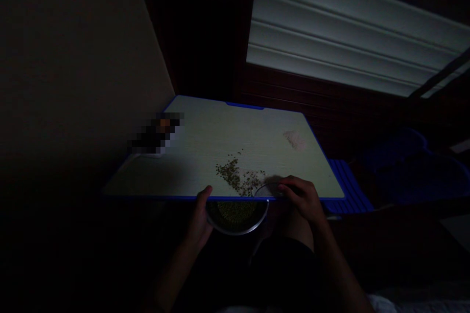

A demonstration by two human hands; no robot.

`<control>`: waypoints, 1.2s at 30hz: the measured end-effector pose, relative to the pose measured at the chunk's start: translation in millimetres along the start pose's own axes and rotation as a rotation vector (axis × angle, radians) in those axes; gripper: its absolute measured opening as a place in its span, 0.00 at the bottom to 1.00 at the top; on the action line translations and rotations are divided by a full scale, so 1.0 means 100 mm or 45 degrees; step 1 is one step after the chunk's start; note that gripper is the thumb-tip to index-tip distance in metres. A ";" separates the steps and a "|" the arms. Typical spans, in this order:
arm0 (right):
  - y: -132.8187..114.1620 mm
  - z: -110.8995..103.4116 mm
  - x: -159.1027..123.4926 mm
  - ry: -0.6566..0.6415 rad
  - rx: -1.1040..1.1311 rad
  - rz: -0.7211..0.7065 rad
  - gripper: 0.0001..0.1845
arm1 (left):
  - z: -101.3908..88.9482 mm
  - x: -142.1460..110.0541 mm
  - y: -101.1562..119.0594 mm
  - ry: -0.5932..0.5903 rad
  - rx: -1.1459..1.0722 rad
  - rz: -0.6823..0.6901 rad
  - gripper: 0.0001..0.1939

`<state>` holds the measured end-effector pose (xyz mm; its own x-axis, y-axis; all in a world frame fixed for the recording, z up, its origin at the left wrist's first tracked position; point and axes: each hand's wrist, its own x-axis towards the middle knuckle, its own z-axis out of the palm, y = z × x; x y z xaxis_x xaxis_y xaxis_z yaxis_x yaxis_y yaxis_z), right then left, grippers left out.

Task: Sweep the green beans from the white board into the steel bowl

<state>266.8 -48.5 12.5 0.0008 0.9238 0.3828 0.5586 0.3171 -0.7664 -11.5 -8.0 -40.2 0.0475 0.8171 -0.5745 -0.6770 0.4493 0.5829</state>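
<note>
Below the front edge of the low table [205, 127], my left hand [201, 222] grips the side of a metal bowl [253, 228], its thumb up against the table's blue rim. Small green beans [235, 212] cover the bowl's inside. My right hand [303, 198] is closed on a thin, spoon-like thing [266, 190] with a rounded outline, held low at the table edge; dim light hides its exact kind. Just left of it, a loose patch of dark green beans [235, 176] is scattered, mixed with pale grains on its right side.
A small heap of pale grains [294, 140] lies at the table's right. On the left stands a blurred-out object [157, 134]. A wall [73, 58] borders the left side; blue plastic seats [411, 166] are at right, below a slatted window [330, 29].
</note>
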 end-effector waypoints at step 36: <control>-0.06 0.11 0.06 0.024 -0.058 -0.074 0.10 | 0.03 -0.03 0.02 0.006 -0.006 0.000 0.14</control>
<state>254.5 -43.1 14.0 -0.0174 0.8996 0.4363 0.5952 0.3599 -0.7184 -10.8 -9.0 -35.6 0.0440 0.8155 -0.5770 -0.6805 0.4473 0.5803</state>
